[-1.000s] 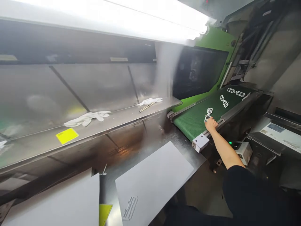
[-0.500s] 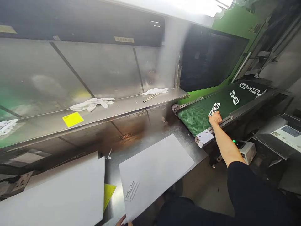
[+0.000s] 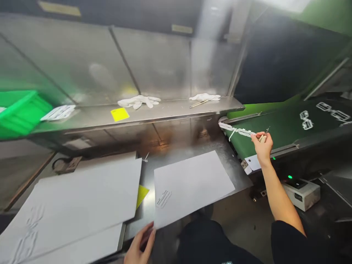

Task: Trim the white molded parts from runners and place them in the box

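Right hand: at 3 o'clock, thumb and fingers of the right hand (image 3: pixel 262 146) clamped on one end of a white frame piece (image 3: pixel 244 132); a pale-handled item (image 3: pixel 263 139) with a dark tip also shows in the grasp, too small to identify.
Held piece: stretches from the fingers toward 9 o'clock, over the near end of the green belt (image 3: pixel 280 128); whether it touches the belt, I cannot tell.
Belt: runs out at 3 o'clock, bearing more white frames (image 3: pixel 306 121), well apart from the right hand.
Left hand: between 6 and 7 o'clock, the left hand (image 3: pixel 140 244) has curled fingers at the lower left corner of a white sheet (image 3: pixel 198 179); whether they pinch it, I cannot tell.
Sheet: between 5 and 6 o'clock on the metal desk (image 3: pixel 231 156), a small frame (image 3: pixel 164 199) lying near its left edge.
Stacked boards: white boards (image 3: pixel 93 198) at 8 o'clock, frame parts (image 3: pixel 27 234) on top.
Shelf: on the shelf (image 3: pixel 172 109), a white glove (image 3: pixel 140 102) at 10 o'clock, a yellow card (image 3: pixel 120 114) just beside it, and a green bin (image 3: pixel 24 113) at 9 o'clock.
Control box: grey box (image 3: pixel 305 196) near 4 o'clock, green light lit.
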A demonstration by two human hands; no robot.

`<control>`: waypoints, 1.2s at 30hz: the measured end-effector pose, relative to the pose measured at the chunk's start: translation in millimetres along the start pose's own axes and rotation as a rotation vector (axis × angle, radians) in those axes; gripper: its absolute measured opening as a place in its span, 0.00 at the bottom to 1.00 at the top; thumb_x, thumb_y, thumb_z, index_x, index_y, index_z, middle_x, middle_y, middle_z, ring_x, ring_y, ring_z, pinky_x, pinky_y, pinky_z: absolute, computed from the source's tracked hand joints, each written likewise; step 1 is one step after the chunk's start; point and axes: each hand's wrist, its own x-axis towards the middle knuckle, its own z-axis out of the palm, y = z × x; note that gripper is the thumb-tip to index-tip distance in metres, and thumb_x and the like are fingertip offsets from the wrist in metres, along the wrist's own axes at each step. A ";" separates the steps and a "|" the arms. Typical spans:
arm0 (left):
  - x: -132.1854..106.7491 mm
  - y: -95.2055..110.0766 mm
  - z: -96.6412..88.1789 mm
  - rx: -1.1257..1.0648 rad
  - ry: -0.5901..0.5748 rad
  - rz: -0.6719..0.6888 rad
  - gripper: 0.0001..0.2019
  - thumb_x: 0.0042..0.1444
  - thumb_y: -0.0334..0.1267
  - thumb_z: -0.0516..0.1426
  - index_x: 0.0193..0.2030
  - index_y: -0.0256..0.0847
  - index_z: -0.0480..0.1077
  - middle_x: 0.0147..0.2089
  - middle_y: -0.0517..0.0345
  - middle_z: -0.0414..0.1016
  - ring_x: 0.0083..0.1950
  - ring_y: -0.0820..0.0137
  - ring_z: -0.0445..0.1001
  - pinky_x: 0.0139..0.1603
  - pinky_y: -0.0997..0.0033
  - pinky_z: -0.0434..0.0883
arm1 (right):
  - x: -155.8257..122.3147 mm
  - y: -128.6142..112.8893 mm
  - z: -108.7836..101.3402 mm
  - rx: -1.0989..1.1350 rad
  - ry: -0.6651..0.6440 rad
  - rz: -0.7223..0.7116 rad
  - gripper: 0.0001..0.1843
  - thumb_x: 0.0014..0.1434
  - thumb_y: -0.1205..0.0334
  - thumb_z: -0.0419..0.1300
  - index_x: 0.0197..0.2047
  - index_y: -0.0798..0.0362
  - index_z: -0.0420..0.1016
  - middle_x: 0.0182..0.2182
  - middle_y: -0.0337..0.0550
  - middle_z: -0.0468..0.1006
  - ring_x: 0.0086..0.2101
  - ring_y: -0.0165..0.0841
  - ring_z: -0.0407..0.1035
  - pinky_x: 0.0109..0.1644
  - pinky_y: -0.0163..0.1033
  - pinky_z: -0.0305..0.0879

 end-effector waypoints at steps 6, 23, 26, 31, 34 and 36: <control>-24.0 95.8 -6.0 -0.373 0.186 0.265 0.43 0.59 0.57 0.70 0.76 0.50 0.62 0.70 0.44 0.75 0.61 0.61 0.82 0.65 0.62 0.80 | -146.2 -57.0 29.1 0.627 -0.578 -0.108 0.22 0.57 0.55 0.78 0.43 0.50 0.70 0.38 0.37 0.80 0.35 0.27 0.76 0.42 0.32 0.75; -85.2 156.8 -35.6 -0.671 0.344 0.194 0.16 0.60 0.51 0.72 0.41 0.39 0.81 0.34 0.57 0.81 0.33 0.74 0.80 0.36 0.79 0.79 | -208.2 -77.2 63.7 0.652 -1.172 0.281 0.21 0.49 0.53 0.82 0.43 0.47 0.82 0.33 0.40 0.79 0.29 0.32 0.77 0.26 0.32 0.72; -85.9 158.3 -38.6 -0.845 0.271 0.045 0.20 0.54 0.49 0.75 0.44 0.38 0.79 0.32 0.59 0.79 0.31 0.75 0.78 0.30 0.82 0.77 | -208.2 -70.0 68.1 0.618 -1.293 0.321 0.24 0.53 0.49 0.80 0.50 0.46 0.84 0.33 0.41 0.81 0.31 0.33 0.79 0.27 0.32 0.74; -88.1 158.4 -41.6 -0.907 0.254 0.001 0.22 0.53 0.46 0.76 0.50 0.38 0.79 0.31 0.61 0.79 0.29 0.78 0.76 0.31 0.84 0.78 | -214.0 -58.5 68.9 0.703 -1.329 0.311 0.25 0.53 0.46 0.80 0.51 0.42 0.84 0.37 0.43 0.84 0.32 0.32 0.79 0.31 0.33 0.78; -90.5 156.4 -42.9 -0.892 0.304 -0.002 0.21 0.52 0.44 0.76 0.47 0.37 0.80 0.31 0.60 0.79 0.30 0.78 0.76 0.32 0.84 0.78 | -214.1 -52.1 65.2 0.751 -1.378 0.259 0.27 0.51 0.46 0.82 0.50 0.44 0.83 0.40 0.43 0.86 0.30 0.31 0.79 0.33 0.34 0.80; -91.7 154.2 -44.2 -0.879 0.319 0.001 0.21 0.51 0.44 0.77 0.47 0.36 0.80 0.30 0.60 0.79 0.29 0.78 0.76 0.31 0.83 0.77 | -212.7 -48.7 62.0 0.762 -1.410 0.209 0.27 0.50 0.49 0.83 0.50 0.45 0.82 0.41 0.42 0.86 0.31 0.32 0.80 0.36 0.36 0.82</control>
